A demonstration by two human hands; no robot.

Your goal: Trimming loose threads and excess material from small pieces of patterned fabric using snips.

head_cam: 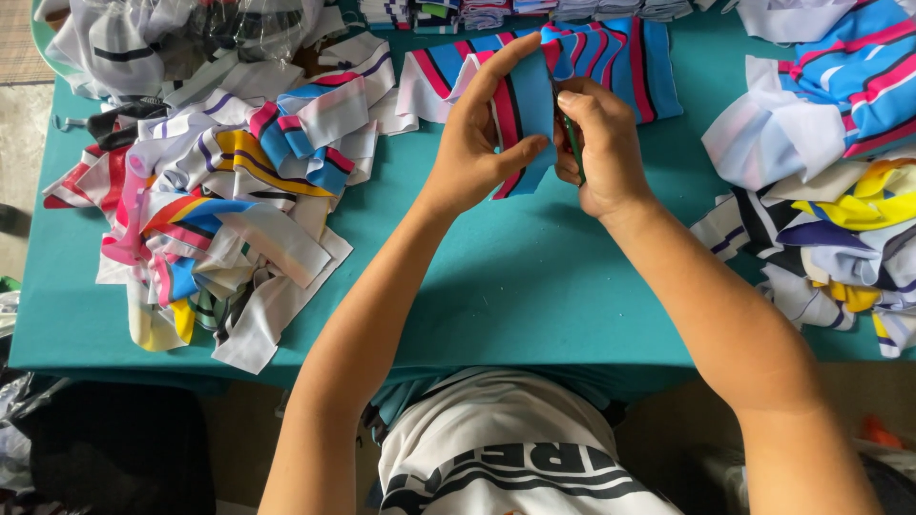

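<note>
My left hand (pixel 474 143) pinches a folded strip of blue fabric with pink, black and white stripes (pixel 530 105), held just above the teal table (pixel 496 277). Close beside it on the right, my right hand (pixel 599 143) is closed around a small dark-green tool (pixel 571 141), perhaps thread snips, whose tip meets the strip's edge. The strip runs back into a fanned bundle of the same striped pieces (pixel 611 57) lying behind my hands.
A loose heap of striped fabric pieces (pixel 229 191) covers the table's left side. More piles in blue, white and yellow (pixel 830 191) sit at the right. Stacked pieces (pixel 477 11) line the far edge. A clear plastic bag of fabric (pixel 162 38) lies at far left.
</note>
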